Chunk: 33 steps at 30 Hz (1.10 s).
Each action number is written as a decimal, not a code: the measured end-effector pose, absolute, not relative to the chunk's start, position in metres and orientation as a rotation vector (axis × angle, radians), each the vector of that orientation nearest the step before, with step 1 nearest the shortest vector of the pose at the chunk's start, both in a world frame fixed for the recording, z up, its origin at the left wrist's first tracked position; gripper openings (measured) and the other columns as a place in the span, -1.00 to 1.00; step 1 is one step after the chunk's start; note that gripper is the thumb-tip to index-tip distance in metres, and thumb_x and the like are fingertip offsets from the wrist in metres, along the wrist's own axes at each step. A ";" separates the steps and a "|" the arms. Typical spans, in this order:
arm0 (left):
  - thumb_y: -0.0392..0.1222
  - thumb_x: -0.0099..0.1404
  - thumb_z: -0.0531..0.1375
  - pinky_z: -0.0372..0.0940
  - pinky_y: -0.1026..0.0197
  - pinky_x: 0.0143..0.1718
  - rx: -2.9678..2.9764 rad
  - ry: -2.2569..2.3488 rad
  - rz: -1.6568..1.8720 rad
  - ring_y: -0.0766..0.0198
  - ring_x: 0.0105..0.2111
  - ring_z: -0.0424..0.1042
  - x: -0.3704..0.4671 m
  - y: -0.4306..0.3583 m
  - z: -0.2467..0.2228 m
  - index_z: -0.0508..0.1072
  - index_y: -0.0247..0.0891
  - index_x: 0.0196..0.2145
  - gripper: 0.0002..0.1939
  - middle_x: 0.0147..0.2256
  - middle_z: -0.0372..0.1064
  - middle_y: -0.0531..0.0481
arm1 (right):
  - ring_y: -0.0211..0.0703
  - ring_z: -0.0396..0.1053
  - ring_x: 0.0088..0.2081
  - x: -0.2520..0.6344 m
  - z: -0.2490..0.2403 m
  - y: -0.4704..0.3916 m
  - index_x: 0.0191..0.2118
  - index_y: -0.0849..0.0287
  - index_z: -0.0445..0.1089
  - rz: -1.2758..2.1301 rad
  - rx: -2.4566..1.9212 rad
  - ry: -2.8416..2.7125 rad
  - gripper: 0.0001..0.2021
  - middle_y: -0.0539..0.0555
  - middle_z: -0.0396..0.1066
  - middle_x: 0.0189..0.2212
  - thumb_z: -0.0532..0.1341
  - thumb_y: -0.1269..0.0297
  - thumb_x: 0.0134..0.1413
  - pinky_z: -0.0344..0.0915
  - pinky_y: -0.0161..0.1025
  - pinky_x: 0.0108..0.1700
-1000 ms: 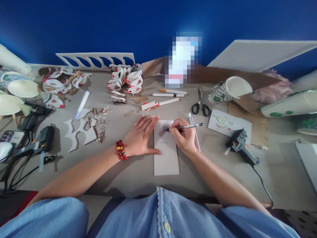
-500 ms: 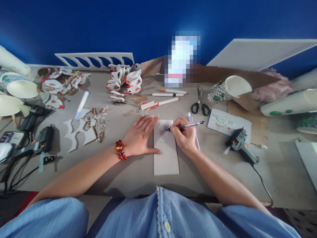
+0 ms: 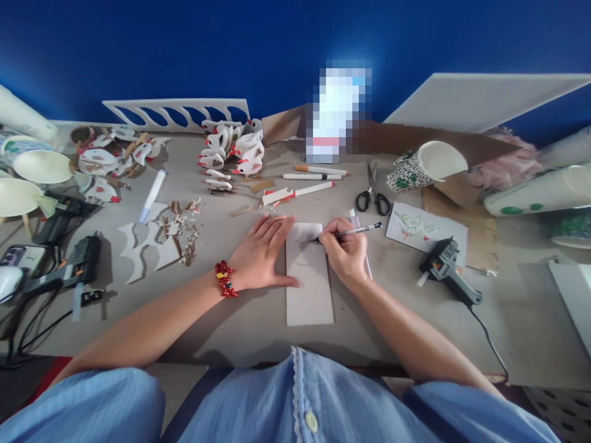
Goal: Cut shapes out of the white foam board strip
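A pale rectangular card lies in front of me on the grey table. My left hand rests flat, fingers apart, on the table against the card's left edge. My right hand grips a thin pen, whose tip touches the upper part of the card, where faint curved lines show.
Scissors, markers and a lying paper cup sit behind the card. A black glue gun with cord lies right, beside a drawn sheet. White bird cutouts, foam scraps, another glue gun and cups fill the left.
The pen tip has crept slightly to the right and up on the card. My left hand has stayed where it was.
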State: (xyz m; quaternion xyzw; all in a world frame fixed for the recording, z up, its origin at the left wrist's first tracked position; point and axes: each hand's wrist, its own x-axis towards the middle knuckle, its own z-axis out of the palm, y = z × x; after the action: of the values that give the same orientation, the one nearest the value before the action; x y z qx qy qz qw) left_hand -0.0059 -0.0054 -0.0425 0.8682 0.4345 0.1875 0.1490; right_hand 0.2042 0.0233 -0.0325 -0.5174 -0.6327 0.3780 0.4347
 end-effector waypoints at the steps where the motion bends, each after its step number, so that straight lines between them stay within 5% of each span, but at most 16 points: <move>1: 0.52 -0.01 0.19 -0.14 -0.23 0.33 2.495 1.247 0.543 -0.23 0.27 0.08 -0.006 -0.005 -0.043 -0.18 -0.44 0.37 0.30 0.28 0.07 -0.43 | -0.32 0.11 -0.56 0.204 -0.033 0.023 -0.57 0.16 0.27 0.939 -1.293 -1.572 -0.83 -0.10 0.16 -0.62 0.13 0.48 -0.03 0.02 -0.33 -0.52; 33: 0.51 -0.03 0.21 -0.10 -0.26 0.32 2.495 1.266 0.542 -0.23 0.28 0.09 -0.005 -0.007 -0.040 -0.16 -0.43 0.37 0.30 0.27 0.09 -0.44 | -0.29 0.16 -0.56 0.208 -0.041 0.027 -0.49 0.14 0.29 0.959 -1.250 -1.358 -0.90 -0.11 0.22 -0.62 0.14 0.45 -0.02 0.09 -0.33 -0.50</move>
State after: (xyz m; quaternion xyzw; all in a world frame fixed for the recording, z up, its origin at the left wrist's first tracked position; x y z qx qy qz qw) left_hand -0.0053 -0.0070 -0.0404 0.8661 0.4396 0.1883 0.1452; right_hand 0.2083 0.0267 -0.0412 -0.5181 -0.5632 0.3975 0.5063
